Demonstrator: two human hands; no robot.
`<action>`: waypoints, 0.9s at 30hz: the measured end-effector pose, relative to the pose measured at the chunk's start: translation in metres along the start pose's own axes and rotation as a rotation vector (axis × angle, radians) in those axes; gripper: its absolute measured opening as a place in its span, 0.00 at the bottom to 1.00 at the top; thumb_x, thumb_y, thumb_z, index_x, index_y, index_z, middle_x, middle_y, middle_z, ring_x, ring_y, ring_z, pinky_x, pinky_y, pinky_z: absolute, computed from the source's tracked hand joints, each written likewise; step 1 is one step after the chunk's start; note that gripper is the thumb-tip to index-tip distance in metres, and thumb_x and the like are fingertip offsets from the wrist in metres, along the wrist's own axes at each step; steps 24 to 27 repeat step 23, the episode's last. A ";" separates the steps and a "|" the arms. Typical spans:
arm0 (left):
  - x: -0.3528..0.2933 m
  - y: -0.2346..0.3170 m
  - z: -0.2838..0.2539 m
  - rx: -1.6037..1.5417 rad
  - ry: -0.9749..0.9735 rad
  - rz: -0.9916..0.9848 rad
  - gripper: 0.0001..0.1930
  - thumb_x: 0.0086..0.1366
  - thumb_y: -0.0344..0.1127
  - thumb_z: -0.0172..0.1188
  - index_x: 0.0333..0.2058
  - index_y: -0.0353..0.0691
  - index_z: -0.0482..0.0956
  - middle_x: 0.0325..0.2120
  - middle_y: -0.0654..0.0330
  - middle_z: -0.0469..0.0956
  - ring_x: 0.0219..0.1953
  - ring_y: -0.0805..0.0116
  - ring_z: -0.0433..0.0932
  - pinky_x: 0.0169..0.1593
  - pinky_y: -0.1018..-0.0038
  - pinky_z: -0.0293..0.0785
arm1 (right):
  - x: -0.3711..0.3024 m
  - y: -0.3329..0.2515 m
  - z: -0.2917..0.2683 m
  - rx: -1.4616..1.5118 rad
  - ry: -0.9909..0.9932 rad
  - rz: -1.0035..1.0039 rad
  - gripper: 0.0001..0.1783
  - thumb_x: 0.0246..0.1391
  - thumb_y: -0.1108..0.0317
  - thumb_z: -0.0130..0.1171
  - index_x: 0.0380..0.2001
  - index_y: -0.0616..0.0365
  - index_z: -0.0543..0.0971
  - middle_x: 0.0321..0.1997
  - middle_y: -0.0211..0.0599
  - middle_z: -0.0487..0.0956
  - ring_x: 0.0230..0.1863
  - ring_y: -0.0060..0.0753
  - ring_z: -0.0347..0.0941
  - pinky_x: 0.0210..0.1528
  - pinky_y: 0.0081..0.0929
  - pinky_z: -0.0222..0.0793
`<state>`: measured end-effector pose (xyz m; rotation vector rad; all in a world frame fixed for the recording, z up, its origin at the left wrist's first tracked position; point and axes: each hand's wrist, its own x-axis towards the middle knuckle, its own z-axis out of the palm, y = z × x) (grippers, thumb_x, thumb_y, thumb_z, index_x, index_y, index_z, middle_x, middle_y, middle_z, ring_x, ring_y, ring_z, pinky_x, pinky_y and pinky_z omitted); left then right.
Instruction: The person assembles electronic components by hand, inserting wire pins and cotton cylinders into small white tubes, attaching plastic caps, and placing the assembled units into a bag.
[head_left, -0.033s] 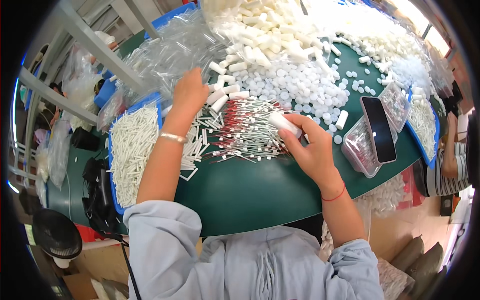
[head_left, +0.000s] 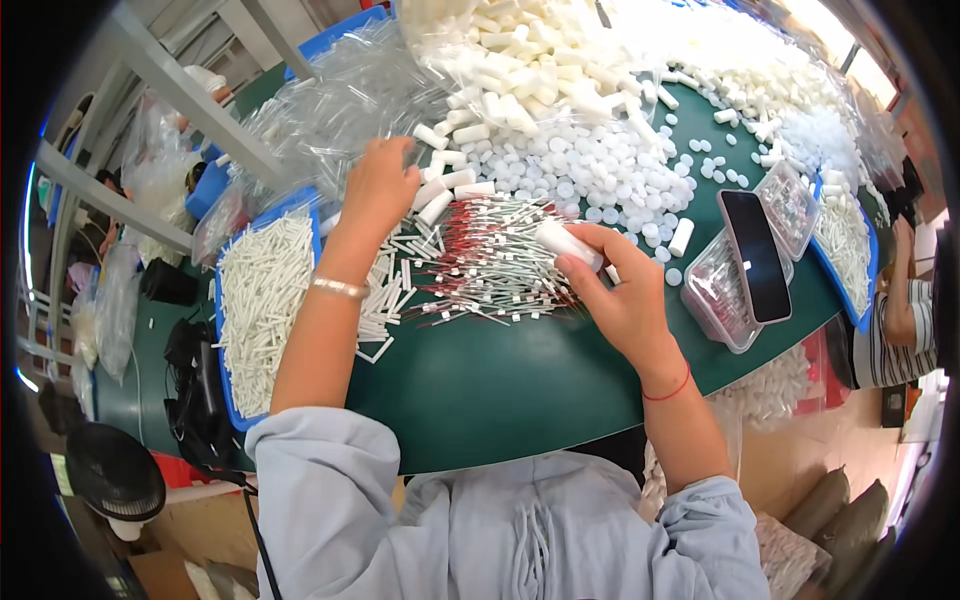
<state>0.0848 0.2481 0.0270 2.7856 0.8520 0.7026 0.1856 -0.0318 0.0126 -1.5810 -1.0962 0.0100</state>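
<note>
My right hand (head_left: pixel 622 290) holds a white plastic cylinder (head_left: pixel 567 243) between thumb and fingers, tilted above a pile of thin red-and-white wired pieces (head_left: pixel 490 262). My left hand (head_left: pixel 382 185) reaches to the near edge of a heap of clear plastic tubes or sleeves (head_left: pixel 345 95). Its fingers are bent together; what they hold, if anything, I cannot make out. Several white cylinders (head_left: pixel 434 207) lie just right of that hand. Small translucent white caps (head_left: pixel 570 160) are heaped behind the wired pieces. Thin white sticks (head_left: pixel 377 318) lie loose below my left wrist.
A blue tray (head_left: pixel 228 385) full of white sticks stands left of my left forearm. At right, a phone (head_left: pixel 757 258) leans on a clear plastic box (head_left: pixel 715 300). Behind rises a large pile of white cylinders (head_left: pixel 570 60). A grey metal frame (head_left: pixel 205 110) crosses the left side.
</note>
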 end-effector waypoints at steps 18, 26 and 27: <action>-0.078 0.101 -0.011 -0.930 -0.346 -0.002 0.15 0.60 0.37 0.62 0.44 0.36 0.78 0.25 0.68 0.73 0.25 0.81 0.66 0.30 0.82 0.64 | 0.005 0.004 -0.007 0.070 -0.038 -0.059 0.15 0.45 0.75 0.66 0.40 0.54 0.82 0.33 0.35 0.80 0.27 0.23 0.73 0.27 0.18 0.69; -0.077 0.101 -0.008 -1.206 -0.560 -0.283 0.16 0.60 0.39 0.63 0.46 0.41 0.77 0.27 0.68 0.74 0.31 0.81 0.69 0.35 0.84 0.64 | 0.003 0.005 -0.005 -0.041 -0.026 -0.141 0.17 0.45 0.75 0.66 0.42 0.55 0.81 0.36 0.38 0.81 0.29 0.27 0.76 0.28 0.20 0.71; -0.077 0.101 -0.008 -1.206 -0.560 -0.283 0.16 0.60 0.39 0.63 0.46 0.41 0.77 0.27 0.68 0.74 0.31 0.81 0.69 0.35 0.84 0.64 | 0.003 0.005 -0.005 -0.041 -0.026 -0.141 0.17 0.45 0.75 0.66 0.42 0.55 0.81 0.36 0.38 0.81 0.29 0.27 0.76 0.28 0.20 0.71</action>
